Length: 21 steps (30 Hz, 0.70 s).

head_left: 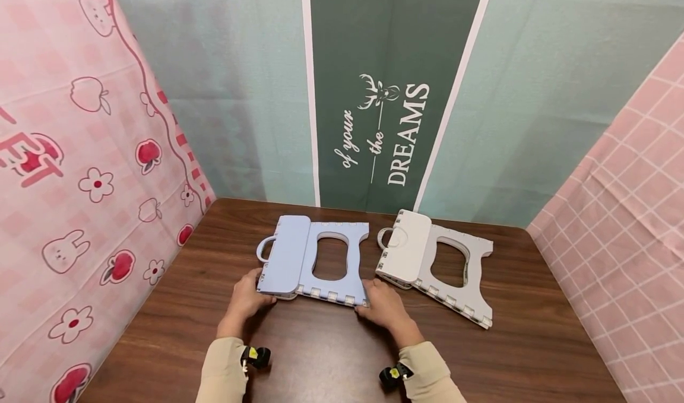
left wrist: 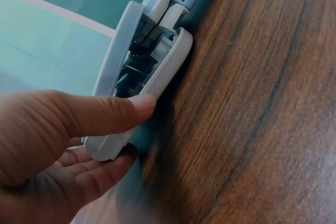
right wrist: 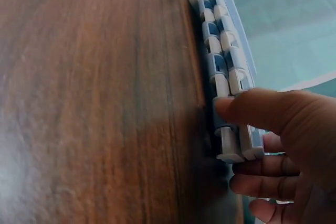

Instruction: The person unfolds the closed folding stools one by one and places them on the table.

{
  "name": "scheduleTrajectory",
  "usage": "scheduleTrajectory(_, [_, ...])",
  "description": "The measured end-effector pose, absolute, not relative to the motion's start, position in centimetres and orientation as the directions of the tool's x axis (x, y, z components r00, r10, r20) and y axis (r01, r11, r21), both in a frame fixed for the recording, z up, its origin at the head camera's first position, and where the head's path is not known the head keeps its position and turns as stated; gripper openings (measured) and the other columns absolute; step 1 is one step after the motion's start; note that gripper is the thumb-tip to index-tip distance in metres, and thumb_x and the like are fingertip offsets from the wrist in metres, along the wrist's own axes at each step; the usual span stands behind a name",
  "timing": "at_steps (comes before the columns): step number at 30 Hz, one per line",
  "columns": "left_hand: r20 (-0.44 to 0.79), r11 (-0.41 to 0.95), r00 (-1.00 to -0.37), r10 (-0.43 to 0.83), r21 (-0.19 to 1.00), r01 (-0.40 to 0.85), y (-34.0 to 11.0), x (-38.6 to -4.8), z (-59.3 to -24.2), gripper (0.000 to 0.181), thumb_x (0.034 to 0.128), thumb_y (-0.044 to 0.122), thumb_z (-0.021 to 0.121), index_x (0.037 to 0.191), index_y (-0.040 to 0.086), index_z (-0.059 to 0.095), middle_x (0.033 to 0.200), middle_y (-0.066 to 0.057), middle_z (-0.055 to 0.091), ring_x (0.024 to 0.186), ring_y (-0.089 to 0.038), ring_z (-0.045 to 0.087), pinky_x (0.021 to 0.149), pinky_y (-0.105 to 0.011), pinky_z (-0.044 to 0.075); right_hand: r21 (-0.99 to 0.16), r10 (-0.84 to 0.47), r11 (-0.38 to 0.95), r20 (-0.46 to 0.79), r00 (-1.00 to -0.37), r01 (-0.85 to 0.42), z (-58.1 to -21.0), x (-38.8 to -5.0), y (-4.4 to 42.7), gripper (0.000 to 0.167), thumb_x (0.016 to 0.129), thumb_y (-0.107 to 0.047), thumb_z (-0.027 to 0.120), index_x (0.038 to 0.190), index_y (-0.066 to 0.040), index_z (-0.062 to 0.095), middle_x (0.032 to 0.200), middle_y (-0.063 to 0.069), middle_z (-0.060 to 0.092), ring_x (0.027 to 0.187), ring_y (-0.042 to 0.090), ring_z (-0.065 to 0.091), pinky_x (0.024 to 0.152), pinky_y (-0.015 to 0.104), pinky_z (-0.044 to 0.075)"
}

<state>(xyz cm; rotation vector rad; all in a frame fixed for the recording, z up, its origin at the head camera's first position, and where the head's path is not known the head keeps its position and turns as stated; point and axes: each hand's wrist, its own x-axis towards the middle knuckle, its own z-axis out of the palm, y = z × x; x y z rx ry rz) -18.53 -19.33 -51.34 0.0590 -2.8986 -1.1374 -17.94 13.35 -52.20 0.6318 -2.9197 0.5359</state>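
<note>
A light-blue folding step stool, folded flat, lies at the middle of the wooden table with its loop handle to the left. My left hand grips its near left corner. The left wrist view shows the thumb on the stool's pale edge and fingers beneath it. At the near right corner, my right hand pinches the end of the hinged side, thumb on the near face and fingers round the far side. A whitish-grey folding stool, also flat, lies to the right, apart from the hands.
The brown table extends in front of both stools. A green cloth with white lettering hangs behind it. Pink patterned cloth lines the left side, and pink checked cloth the right.
</note>
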Motion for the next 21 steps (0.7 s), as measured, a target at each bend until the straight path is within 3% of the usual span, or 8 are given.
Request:
scheduleTrajectory(7, [0.0, 0.732, -0.999, -0.051, 0.681, -0.038, -19.4, -18.7, -51.6, 0.077, 0.0585, 0.007, 0.085, 0.123, -0.011, 0.048, 0.113, -0.031, 0.054, 0.105, -0.045, 0.05, 0.089, -0.052, 0.038, -0.265, -0.384, 0.86, 0.228, -0.895, -0.436, -52.4, -17.7, 12.7, 0.042, 0.068, -0.024, 0.08, 0.097, 0.001, 0.061, 0.085, 0.014, 0.057, 0.069, 0.032, 0.058, 0.059, 0.044, 0.047])
scheduleTrajectory(21, [0.001, 0.704, -0.998, -0.057, 0.709, -0.039, -19.2, -18.7, -49.7, 0.073, 0.0618, 0.006, 0.083, 0.124, -0.01, 0.049, 0.111, -0.027, 0.057, 0.101, -0.039, 0.053, 0.086, -0.049, 0.04, -0.274, -0.371, 0.857, 0.257, -0.892, -0.436, -52.5, -17.4, 12.8, 0.043, 0.067, -0.024, 0.08, 0.098, 0.001, 0.063, 0.082, 0.011, 0.054, 0.067, 0.029, 0.056, 0.057, 0.042, 0.047])
